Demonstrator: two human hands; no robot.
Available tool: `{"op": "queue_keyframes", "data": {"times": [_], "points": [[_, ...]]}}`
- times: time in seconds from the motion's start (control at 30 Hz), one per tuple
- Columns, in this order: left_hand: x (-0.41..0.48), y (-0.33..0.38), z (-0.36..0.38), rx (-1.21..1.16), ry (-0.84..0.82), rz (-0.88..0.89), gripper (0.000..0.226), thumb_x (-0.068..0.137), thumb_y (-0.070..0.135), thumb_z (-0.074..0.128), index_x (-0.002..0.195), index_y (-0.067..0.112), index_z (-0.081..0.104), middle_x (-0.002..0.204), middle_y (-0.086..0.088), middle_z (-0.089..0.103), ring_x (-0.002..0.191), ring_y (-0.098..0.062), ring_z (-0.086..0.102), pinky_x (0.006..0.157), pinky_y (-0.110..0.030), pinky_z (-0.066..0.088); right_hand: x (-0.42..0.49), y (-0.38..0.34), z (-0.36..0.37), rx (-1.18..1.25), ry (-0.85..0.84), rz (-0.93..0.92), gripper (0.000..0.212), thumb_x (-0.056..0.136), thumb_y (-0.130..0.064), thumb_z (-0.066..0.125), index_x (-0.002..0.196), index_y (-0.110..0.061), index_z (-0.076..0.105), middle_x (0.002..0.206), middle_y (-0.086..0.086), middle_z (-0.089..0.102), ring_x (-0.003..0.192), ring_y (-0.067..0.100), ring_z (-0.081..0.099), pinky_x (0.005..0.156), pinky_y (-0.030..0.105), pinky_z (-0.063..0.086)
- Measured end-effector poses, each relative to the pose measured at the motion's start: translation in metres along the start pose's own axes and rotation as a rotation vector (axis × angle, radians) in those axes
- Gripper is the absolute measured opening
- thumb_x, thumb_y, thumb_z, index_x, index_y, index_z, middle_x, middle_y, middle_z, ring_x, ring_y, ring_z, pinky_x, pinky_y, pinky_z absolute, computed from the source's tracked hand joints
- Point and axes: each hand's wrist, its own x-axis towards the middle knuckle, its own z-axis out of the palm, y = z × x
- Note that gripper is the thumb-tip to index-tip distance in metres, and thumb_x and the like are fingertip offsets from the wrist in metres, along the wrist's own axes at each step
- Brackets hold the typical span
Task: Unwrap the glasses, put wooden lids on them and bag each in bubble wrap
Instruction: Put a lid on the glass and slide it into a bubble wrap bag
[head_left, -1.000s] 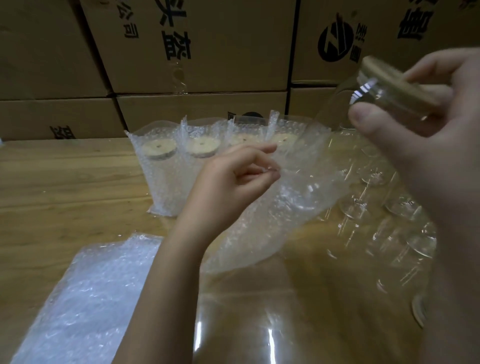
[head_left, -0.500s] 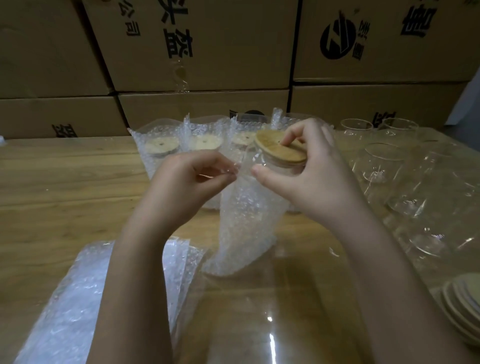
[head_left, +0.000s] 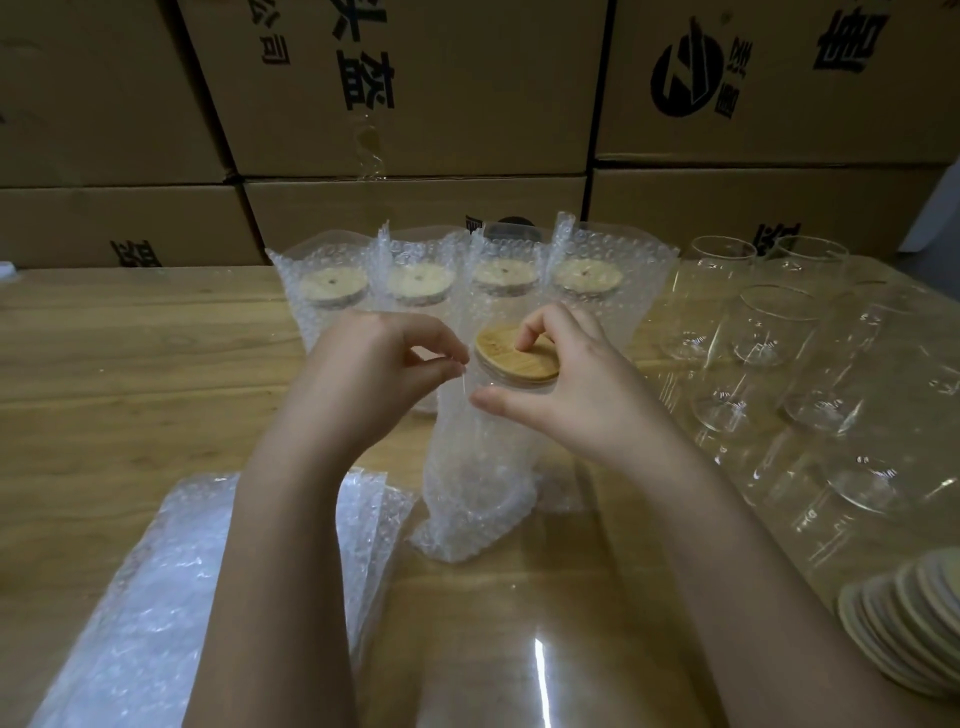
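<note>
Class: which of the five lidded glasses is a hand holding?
The nearest glass, before the row of four: the right hand grips its lid, the left hand pinches its bag.

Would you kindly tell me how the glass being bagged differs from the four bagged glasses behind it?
The front glass is only partly in its bag, lid bare; the rear glasses sit fully inside theirs. The right hand grips the front glass, the left hand pinches its bag; the rear glasses stand untouched. All have wooden lids.

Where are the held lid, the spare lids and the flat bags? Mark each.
Held lid (head_left: 505, 358), head view, on its wooden top.
Spare lids (head_left: 904, 629), head view, on the stack's middle.
Flat bags (head_left: 156, 597), head view, on the top sheet.
</note>
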Motion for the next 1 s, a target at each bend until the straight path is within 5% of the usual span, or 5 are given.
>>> {"op": "queue_keyframes", "data": {"times": [0.43, 0.53, 0.63, 0.77, 1.0], "points": [[-0.008, 0.007, -0.014, 0.002, -0.018, -0.002, 0.009, 0.081, 0.02, 0.073, 0.084, 0.028, 0.073, 0.076, 0.017, 0.068, 0.074, 0.003, 0.064, 0.071, -0.024, 0.054, -0.003, -0.005, -0.011, -0.011, -0.139, -0.081, 0.043, 0.063, -0.064, 0.068, 0.089, -0.037, 0.047, 0.112, -0.018, 0.046, 0.113, 0.015, 0.046, 0.103, 0.044, 0.038], [-0.009, 0.005, -0.018, -0.015, -0.033, -0.03, 0.011, 0.08, 0.019, 0.073, 0.081, 0.03, 0.072, 0.076, 0.015, 0.07, 0.074, 0.001, 0.065, 0.075, -0.028, 0.055, -0.003, 0.0, -0.015, 0.055, -0.25, -0.123, 0.034, 0.07, -0.064, 0.061, 0.094, -0.043, 0.052, 0.115, -0.022, 0.047, 0.112, 0.004, 0.048, 0.091, 0.028, 0.041], [-0.011, 0.005, -0.021, -0.043, -0.06, -0.051, 0.014, 0.08, 0.018, 0.072, 0.081, 0.032, 0.071, 0.077, 0.014, 0.071, 0.074, 0.003, 0.066, 0.076, -0.026, 0.056, -0.001, 0.011, -0.024, 0.211, -0.204, -0.168, 0.016, 0.096, -0.034, 0.049, 0.102, -0.046, 0.057, 0.117, -0.023, 0.055, 0.107, -0.009, 0.052, 0.082, 0.015, 0.041], [-0.012, 0.007, -0.022, -0.056, -0.059, -0.076, 0.011, 0.081, 0.017, 0.072, 0.086, 0.026, 0.073, 0.08, 0.009, 0.072, 0.077, -0.002, 0.067, 0.079, -0.032, 0.057, 0.005, 0.029, -0.028, 0.016, -0.147, -0.131, 0.052, 0.096, -0.003, 0.038, 0.094, -0.053, 0.053, 0.121, -0.015, 0.05, 0.112, 0.004, 0.052, 0.092, 0.032, 0.047], [-0.013, 0.006, -0.025, -0.02, -0.084, -0.074, 0.013, 0.082, 0.02, 0.07, 0.083, 0.033, 0.07, 0.078, 0.017, 0.069, 0.075, 0.004, 0.065, 0.076, -0.025, 0.056, 0.01, 0.043, -0.024, 0.003, -0.239, -0.11, 0.017, 0.091, -0.027, 0.063, 0.086, -0.043, 0.064, 0.096, -0.019, 0.066, 0.089, -0.003, 0.059, 0.087, 0.037, 0.052]]}}
